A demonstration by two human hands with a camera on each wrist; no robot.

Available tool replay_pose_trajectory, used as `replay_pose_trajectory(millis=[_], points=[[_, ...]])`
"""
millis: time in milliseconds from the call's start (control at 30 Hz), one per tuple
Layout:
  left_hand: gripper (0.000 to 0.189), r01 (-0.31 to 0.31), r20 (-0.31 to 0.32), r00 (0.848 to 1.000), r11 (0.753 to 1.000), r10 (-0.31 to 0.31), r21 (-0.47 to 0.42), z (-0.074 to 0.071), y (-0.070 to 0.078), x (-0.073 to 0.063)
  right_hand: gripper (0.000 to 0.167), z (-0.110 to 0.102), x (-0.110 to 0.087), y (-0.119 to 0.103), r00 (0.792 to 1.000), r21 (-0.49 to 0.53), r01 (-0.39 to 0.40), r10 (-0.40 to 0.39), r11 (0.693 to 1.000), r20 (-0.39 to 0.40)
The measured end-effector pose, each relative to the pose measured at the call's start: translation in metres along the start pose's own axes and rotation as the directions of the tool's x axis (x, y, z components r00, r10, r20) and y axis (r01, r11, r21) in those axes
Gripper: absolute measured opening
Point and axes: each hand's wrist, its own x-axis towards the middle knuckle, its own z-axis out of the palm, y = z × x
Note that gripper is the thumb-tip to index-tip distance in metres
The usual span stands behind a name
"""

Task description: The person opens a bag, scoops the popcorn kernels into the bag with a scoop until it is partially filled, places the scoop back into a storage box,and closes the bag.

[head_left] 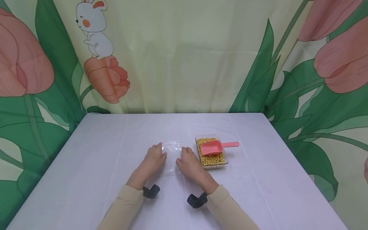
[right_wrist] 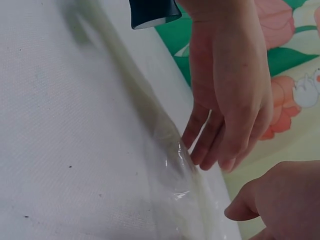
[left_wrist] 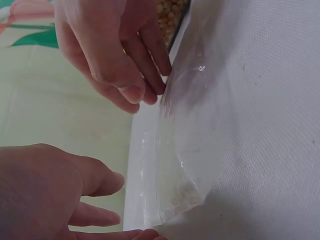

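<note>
A clear plastic bag [head_left: 172, 159] lies flat on the white tablecloth between the two hands. My left hand [head_left: 153, 158] is at the bag's left side, thumb apart from the fingers; in the left wrist view its fingertips [left_wrist: 145, 234] reach the bag's lower corner. At the other side is my right hand [head_left: 190, 164], its relaxed fingers right at the bag's edge and its thumb pointing inward. The left wrist view shows these right fingers [left_wrist: 152, 60] extended along the film [left_wrist: 185, 135]. Neither hand is curled round the bag.
Just right of the right hand stands a clear rectangular container [head_left: 214, 166] of yellow corn kernels [head_left: 205, 140]. A pink scoop [head_left: 212, 147] lies on the kernels, its handle over the right rim. Behind the table [head_left: 138, 123] hangs a printed curtain [head_left: 178, 64]. Black wrist cameras [head_left: 197, 200] jut inward.
</note>
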Motion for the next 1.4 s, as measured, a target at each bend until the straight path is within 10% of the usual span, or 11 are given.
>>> replay_pose_trajectory(millis=[1400], points=[[0.06, 0.04, -0.076, 0.996, 0.982, -0.055, -0.186, 0.006, 0.002, 0.009, 0.053, 0.006, 0.01, 0.008, 0.992, 0.14, 0.002, 0.015, 0.99, -0.123]])
